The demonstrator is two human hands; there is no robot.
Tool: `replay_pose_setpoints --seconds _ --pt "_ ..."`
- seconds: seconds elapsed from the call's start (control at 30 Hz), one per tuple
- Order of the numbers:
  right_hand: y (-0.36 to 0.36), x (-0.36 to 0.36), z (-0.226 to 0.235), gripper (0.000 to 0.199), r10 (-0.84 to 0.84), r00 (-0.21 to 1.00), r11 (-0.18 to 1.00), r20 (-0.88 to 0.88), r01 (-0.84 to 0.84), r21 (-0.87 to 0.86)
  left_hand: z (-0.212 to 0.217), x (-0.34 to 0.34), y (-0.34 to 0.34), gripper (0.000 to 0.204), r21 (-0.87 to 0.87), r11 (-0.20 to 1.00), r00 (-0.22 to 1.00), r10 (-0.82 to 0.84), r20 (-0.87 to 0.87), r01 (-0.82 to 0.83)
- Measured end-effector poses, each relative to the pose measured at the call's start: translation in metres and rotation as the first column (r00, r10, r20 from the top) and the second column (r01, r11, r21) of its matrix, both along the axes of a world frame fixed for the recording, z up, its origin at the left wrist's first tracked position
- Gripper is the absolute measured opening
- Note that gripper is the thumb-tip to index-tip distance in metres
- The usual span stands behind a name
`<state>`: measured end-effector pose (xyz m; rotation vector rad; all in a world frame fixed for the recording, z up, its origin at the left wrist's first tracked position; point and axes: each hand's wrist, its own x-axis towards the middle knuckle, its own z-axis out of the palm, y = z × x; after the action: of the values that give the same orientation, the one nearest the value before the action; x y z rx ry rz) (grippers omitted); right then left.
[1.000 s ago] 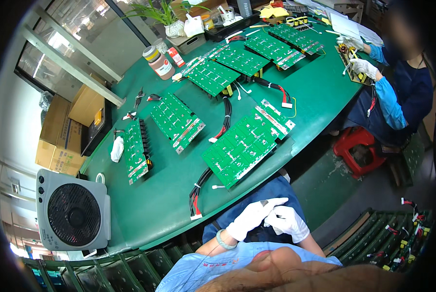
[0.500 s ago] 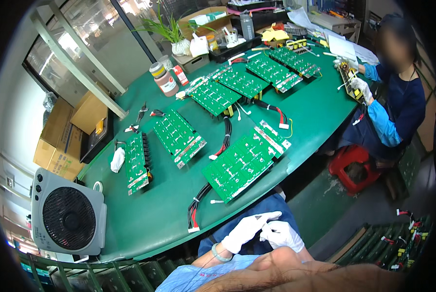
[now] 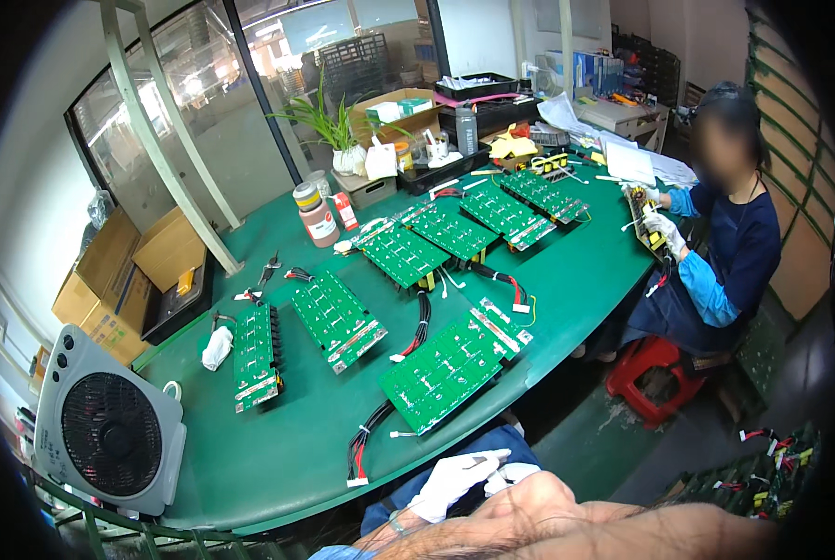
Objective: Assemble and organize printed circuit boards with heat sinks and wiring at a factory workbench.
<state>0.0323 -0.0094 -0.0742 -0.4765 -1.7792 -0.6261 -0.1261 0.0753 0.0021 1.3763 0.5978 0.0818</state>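
Note:
My left hand, in a white glove with a bracelet at the wrist, is over my lap below the table's front edge. Its fingers stretch to the right and look straight; I see nothing held in them. Touching or just beneath them is my right hand, also white-gloved. Its fingers are mostly hidden, so their grip cannot be told. The nearest thing on the table is a green circuit board, solder side up, with a black and red cable bundle hanging off its left end toward the edge.
Several more circuit boards lie across the green table. A grey box fan stands at the left. Bottles and a potted plant are behind. At right, a co-worker holds a board above a red stool.
The view has tilted up, so the table and my hands sit lower in it. My right hand is now more hidden. The hands stay together.

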Motion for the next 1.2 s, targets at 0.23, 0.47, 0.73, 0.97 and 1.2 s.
replay_pose_setpoints --seconds 0.23,0.47,0.73,0.97,1.2 --pt "-0.036 -0.015 0.037 0.020 -0.279 0.959 0.937 0.045 0.282 -0.204 0.002 0.000 0.001 0.026 -0.150 0.987 0.998 0.063 0.022 -0.059" --pt "-0.057 -0.025 0.050 0.020 -0.372 0.916 0.550 -0.149 0.088 -0.831 -0.037 0.007 0.013 0.025 0.765 0.545 0.651 -0.449 0.612 -0.343" --pt "-0.043 -0.010 0.043 0.017 -0.307 0.938 0.895 -0.162 0.226 -0.384 0.012 -0.001 -0.002 0.020 0.069 0.997 0.998 0.027 0.055 -0.031" --pt "-0.061 -0.019 0.066 0.019 -0.457 0.871 0.463 -0.183 0.057 -0.884 -0.024 -0.002 0.007 0.019 -0.074 0.994 0.985 0.094 0.142 -0.084" --pt "-0.060 -0.016 0.067 0.019 -0.482 0.855 0.422 -0.191 0.035 -0.906 -0.019 -0.001 -0.005 0.016 0.268 0.952 0.981 0.104 0.161 -0.145"
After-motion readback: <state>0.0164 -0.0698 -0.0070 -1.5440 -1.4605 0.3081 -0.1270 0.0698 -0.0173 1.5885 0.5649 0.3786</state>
